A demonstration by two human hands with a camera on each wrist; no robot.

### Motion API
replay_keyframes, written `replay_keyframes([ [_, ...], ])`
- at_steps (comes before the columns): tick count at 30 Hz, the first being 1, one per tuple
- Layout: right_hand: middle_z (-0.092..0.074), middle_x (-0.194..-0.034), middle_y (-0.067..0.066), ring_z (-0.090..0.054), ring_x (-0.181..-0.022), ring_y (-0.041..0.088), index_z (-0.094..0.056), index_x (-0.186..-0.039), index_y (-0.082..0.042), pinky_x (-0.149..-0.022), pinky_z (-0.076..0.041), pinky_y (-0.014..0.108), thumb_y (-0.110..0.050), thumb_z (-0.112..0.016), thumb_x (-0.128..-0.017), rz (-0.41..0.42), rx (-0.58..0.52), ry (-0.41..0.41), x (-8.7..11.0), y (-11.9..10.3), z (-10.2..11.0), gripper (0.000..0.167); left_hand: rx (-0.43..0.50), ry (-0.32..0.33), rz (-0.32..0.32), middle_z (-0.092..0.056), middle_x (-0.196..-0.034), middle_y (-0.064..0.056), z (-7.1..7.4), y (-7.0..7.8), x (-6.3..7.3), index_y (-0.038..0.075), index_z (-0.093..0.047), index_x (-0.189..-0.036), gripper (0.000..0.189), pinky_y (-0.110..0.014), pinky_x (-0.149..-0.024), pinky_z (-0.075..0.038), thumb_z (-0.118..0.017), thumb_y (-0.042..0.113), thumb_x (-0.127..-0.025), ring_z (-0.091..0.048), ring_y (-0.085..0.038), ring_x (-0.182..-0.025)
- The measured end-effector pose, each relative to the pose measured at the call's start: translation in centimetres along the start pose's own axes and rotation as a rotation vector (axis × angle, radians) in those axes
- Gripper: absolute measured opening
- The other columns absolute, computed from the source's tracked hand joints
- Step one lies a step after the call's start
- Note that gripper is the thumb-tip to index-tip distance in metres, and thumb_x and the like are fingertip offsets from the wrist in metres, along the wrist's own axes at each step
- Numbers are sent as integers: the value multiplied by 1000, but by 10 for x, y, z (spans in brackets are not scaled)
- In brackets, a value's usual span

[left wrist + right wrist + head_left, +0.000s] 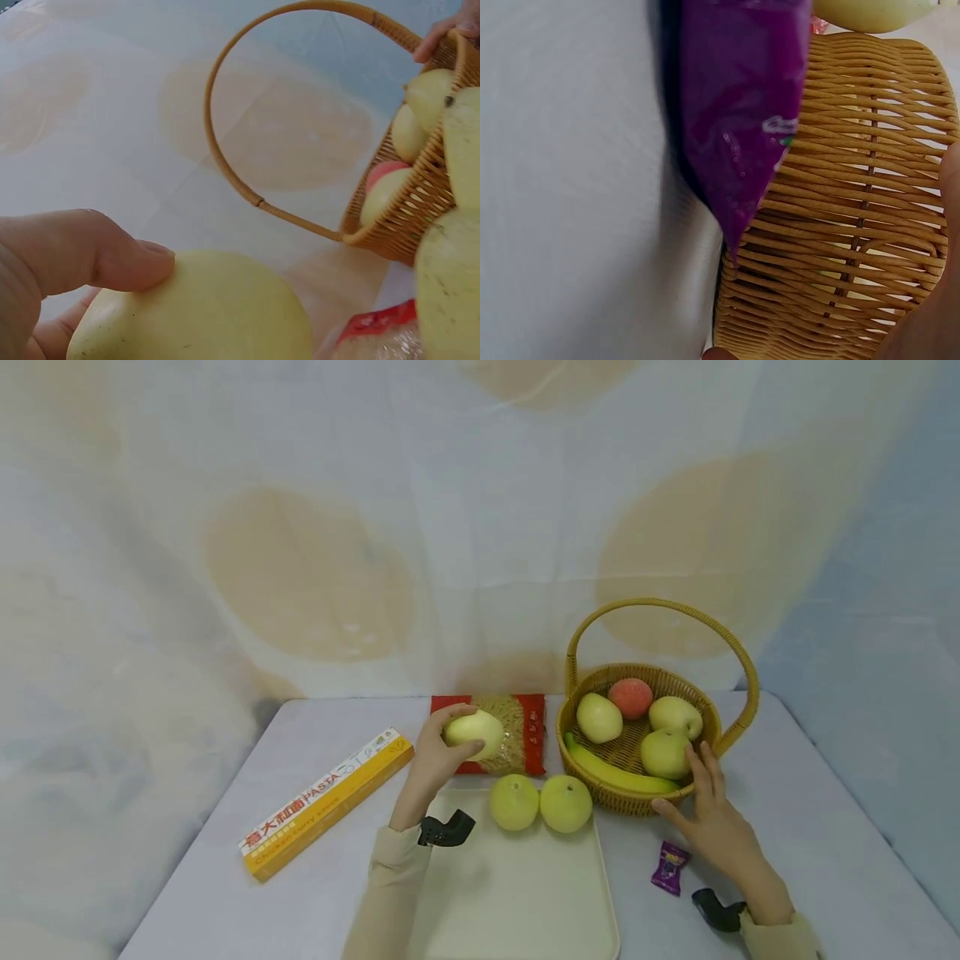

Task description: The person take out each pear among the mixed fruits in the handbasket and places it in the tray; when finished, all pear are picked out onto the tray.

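My left hand (437, 752) grips a pale yellow pear (480, 734), raised in front of the pasta bag. In the left wrist view the thumb presses on top of the held pear (202, 307). My right hand (716, 822) is at the near right rim of the wicker basket (626, 806), thumb and fingers spread. Its fingertips reach over the rim beside a pear (665, 753) inside. The basket also bears two more pears, a red round fruit (630, 698) and a banana (615, 770). Two pears (514, 802) sit side by side at the far edge of the cream tray (517, 893).
A yellow and white pasta box (326, 806) lies slantwise on the left. Behind the tray lies a red-edged bag of pasta (532, 735). A purple wrapped candy (671, 868) lies right of the tray, below the basket. The basket's tall handle (660, 602) arches upward.
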State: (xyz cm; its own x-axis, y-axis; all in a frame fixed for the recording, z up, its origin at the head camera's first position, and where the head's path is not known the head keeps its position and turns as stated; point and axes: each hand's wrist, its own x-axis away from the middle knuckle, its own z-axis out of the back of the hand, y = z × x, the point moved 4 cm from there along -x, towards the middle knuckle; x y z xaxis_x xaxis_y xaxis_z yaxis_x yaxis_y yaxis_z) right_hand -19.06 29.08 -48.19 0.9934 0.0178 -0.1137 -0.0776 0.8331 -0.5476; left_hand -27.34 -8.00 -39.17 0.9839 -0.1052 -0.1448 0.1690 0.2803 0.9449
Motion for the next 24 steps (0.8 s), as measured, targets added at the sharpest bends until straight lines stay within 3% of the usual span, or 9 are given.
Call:
replay_keyframes([
  [7,20,-160,18,-58,-86,46,15,-155,-14,-46,-37,31,-49,-53,-96,5,5,5,-2,0,1,97,-30,-18,14,-48,-144,-8,9,-12,12,14,-63,-124,46,-49,-101,-45,-74,5,-80,-49,-32,-128],
  [13,21,-160,17,-57,-91,52,15,-155,-13,-46,-37,31,-48,-52,-97,3,-3,0,-3,0,0,95,-88,-57,67,-52,-135,-8,21,-28,19,18,-64,-121,44,-45,-93,-49,-76,9,-79,-54,-30,-114],
  [18,22,-160,17,-52,-101,61,15,-154,-12,-47,-38,31,-48,-51,-97,-5,7,-9,-1,3,0,95,-158,-146,129,-57,-127,-10,25,-41,22,20,-65,-118,42,-37,-79,-53,-78,11,-79,-56,-28,-103],
  [24,24,-159,17,-47,-106,66,16,-154,-12,-49,-41,33,-50,-50,-97,-8,10,-27,-1,3,-2,96,-156,-236,140,-60,-122,-11,22,-53,23,17,-65,-118,41,-32,-69,-53,-76,8,-79,-54,-26,-96],
])
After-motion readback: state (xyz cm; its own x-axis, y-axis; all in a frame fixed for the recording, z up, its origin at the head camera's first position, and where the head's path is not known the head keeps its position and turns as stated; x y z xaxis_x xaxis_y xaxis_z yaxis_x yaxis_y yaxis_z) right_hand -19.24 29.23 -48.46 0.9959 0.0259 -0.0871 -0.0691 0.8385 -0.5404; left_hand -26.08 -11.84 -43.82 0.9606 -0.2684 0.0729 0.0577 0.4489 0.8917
